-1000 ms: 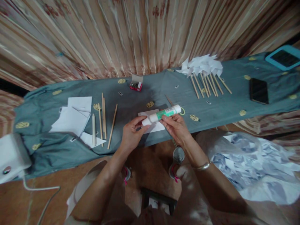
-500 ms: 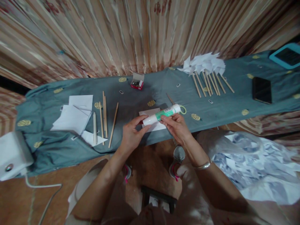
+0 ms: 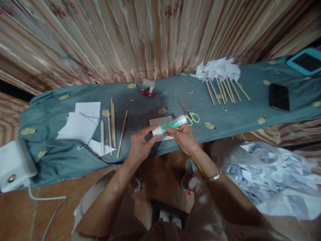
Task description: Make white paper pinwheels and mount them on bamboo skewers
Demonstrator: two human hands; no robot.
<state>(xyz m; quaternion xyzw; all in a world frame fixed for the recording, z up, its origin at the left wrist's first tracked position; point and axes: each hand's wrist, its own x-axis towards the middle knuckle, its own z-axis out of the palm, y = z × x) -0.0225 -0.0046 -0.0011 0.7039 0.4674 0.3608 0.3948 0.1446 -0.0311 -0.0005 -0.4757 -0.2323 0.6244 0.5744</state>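
A white glue stick with a green label (image 3: 171, 125) is held level above the near edge of the table. The fingers of my left hand (image 3: 140, 144) are closed on its white left end. My right hand (image 3: 185, 139) grips the glue stick along the green label, thumb on top. Beneath it lies a white sheet of paper (image 3: 158, 121), partly covered by the glue stick and my fingers. Just beyond my right hand rest scissors with light green handles (image 3: 194, 119), their blades pointing away.
Left: white paper sheets (image 3: 79, 127), a white candle-like stick (image 3: 102, 137) and several wooden sticks (image 3: 122, 134). Behind is a small red box (image 3: 147, 90). Right: paper pinwheels on sticks (image 3: 218, 71), a black phone (image 3: 279, 97) and a bag of folded paper (image 3: 265, 174).
My right hand has moved left, closer to my left hand, and the held glue stick now spans a shorter length. The scissors' handles now show more fully.
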